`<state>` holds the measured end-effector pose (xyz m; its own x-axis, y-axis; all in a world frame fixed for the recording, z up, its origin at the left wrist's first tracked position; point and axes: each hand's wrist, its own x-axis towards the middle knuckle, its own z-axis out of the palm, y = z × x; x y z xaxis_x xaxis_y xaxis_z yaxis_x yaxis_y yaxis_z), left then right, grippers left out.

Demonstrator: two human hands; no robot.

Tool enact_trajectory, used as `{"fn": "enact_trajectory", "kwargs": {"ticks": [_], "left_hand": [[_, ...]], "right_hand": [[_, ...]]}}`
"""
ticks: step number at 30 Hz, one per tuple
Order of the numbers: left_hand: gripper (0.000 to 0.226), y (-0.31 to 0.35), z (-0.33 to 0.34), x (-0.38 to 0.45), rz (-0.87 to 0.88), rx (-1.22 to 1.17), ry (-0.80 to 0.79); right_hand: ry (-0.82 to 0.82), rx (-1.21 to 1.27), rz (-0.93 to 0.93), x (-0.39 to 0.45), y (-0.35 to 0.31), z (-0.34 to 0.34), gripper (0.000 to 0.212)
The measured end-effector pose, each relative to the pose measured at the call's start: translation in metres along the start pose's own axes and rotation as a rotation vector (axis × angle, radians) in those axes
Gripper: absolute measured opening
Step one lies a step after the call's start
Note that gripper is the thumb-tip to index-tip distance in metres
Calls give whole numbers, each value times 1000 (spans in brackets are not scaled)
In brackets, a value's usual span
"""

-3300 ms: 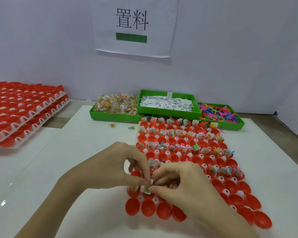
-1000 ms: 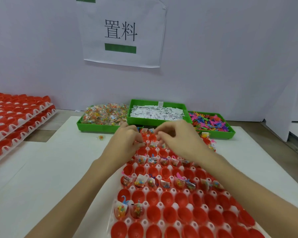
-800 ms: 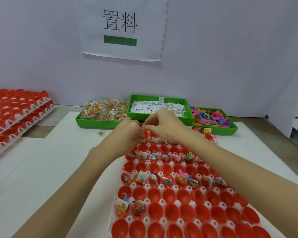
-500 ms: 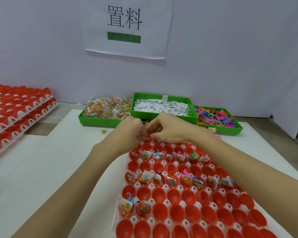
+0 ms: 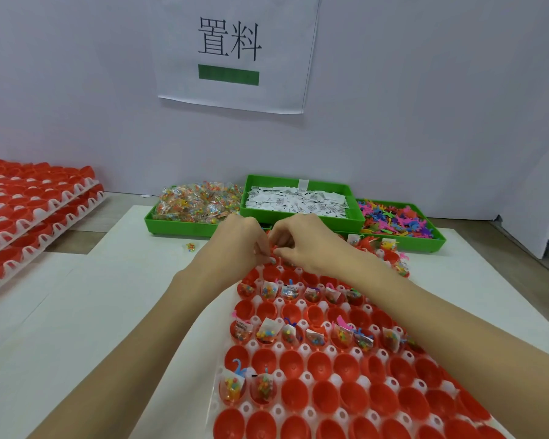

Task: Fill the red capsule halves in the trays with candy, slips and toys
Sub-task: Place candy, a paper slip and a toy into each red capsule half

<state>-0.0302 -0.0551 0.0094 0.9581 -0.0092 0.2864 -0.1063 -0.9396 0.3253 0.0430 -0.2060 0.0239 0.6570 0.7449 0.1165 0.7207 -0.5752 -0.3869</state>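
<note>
A white tray (image 5: 215, 403) of red capsule halves (image 5: 319, 364) lies in front of me. Some rows hold candy packets, slips and toys (image 5: 268, 334); the rows between and the near rows are empty. My left hand (image 5: 235, 248) and my right hand (image 5: 308, 243) meet over the tray's far rows. Their curled fingertips pinch a small piece between them, and the fingers mostly hide it. Behind the tray stand three green bins with candy packets (image 5: 197, 201), white slips (image 5: 298, 201) and coloured toys (image 5: 393, 217).
A stack of trays with empty red halves (image 5: 29, 210) sits at the left. One loose candy packet (image 5: 190, 247) lies on the white table sheet before the candy bin. A paper sign (image 5: 235, 52) hangs on the wall behind.
Since 3.3 s ago both hands moved from the tray's near rows to its far rows. Over the last second they stay there, fingertips together, shifting only slightly.
</note>
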Motion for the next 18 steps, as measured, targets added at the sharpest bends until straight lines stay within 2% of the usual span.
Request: {"fn": "enact_trajectory", "kwargs": {"ticks": [7, 11, 18], "left_hand": [[14, 5, -5, -2, -26, -16, -5], [8, 5, -7, -1, 21, 12, -24], [19, 2, 0, 0, 70, 102, -81]], "right_hand": [[-99, -153, 67, 11, -9, 3, 18], [-208, -39, 81, 10, -5, -11, 24], [-89, 55, 56, 5, 1, -15, 14]]}}
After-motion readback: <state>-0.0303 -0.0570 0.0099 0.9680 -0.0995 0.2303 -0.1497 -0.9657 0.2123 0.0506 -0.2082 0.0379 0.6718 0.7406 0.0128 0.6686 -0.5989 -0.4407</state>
